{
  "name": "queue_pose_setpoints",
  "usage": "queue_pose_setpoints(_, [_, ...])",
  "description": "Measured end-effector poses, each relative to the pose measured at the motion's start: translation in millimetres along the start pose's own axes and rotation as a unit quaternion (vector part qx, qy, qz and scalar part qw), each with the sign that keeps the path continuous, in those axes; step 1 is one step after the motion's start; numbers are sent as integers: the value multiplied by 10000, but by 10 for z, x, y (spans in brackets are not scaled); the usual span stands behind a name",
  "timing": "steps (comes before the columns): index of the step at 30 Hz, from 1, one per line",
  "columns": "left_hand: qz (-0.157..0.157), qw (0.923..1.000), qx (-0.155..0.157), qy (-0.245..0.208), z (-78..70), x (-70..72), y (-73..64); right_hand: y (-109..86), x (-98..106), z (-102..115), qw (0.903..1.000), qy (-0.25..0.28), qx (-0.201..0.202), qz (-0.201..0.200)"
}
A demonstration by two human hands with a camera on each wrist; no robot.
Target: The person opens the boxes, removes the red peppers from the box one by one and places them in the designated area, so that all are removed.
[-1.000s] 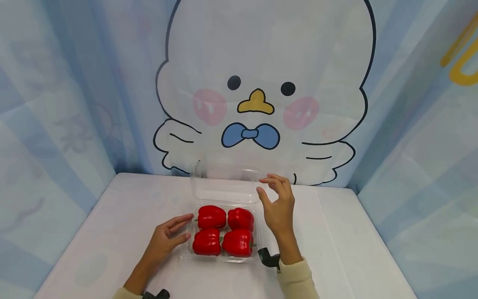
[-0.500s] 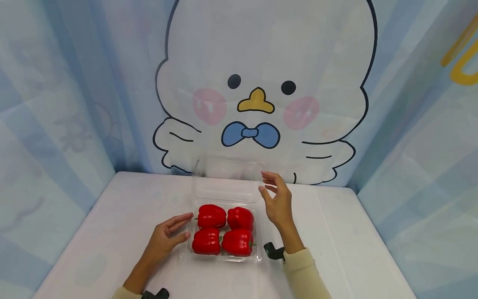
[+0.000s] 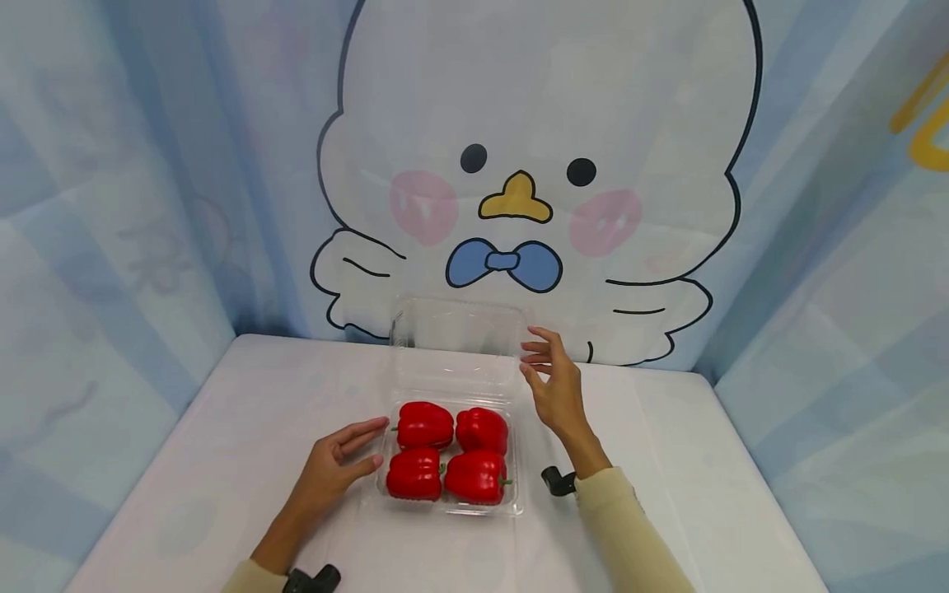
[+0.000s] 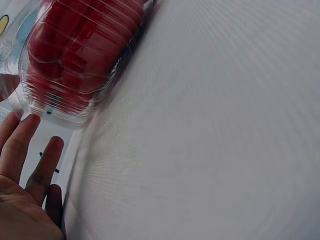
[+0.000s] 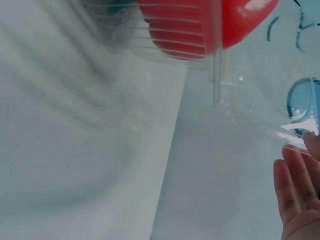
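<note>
A clear plastic clamshell box [image 3: 483, 511] stands on the table and holds several red bell peppers [image 3: 476, 476] with green stems. Its hinged lid [image 3: 458, 325] is raised at the back. My left hand [image 3: 326, 469] is at the box's left side, fingers fairly straight, fingertips touching the rim; its fingers [image 4: 17, 147] also show in the left wrist view. My right hand [image 3: 558, 394] pinches the lid's right edge between thumb and fingers. In the right wrist view, that hand [image 5: 302, 200] is partly cut off at the frame's edge, beside the lid [image 5: 260, 112].
A white cloth covers the table [image 3: 645, 478]. Behind it hangs a curtain [image 3: 534, 91] printed with a cartoon bird, and blue-white curtains [image 3: 96, 247] enclose the sides. Dark camera mounts [image 3: 558, 481] are strapped to both wrists.
The lid has tilted further upright, its far edge rising. My right hand has moved up along with it, while my left hand has kept its place at the box's side.
</note>
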State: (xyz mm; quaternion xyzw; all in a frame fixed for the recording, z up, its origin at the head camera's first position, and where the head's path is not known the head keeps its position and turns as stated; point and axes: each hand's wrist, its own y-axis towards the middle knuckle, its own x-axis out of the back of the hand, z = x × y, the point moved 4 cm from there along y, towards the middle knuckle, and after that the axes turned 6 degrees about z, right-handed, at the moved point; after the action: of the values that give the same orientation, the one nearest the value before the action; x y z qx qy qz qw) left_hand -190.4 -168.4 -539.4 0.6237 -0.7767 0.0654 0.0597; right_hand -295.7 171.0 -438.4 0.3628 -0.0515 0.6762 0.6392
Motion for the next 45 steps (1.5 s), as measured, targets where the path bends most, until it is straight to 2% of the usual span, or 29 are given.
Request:
queue_pose_setpoints(7, [27,10000,16,-40,-1,1,-7,53,-69,-124,9988,-196,-351,294])
queue_pose_setpoints(17, [-4,10000,23,-41,-3,4,-10,122,-159,-262,9969,-234,-603,454])
queue_pose_setpoints(23, [-2,9999,-102,-9,-4,5,-4,150,-191,-307,9951,-114,-818,535])
queue_pose_setpoints(35, [10,10000,-38,-75,27,-1,3,159,-271,-409,9847,-351,-1392,986])
queue_pose_setpoints(45, [-19,9999,-98,-31,31,2,2,170,-310,-492,9802,-234,-1521,1247])
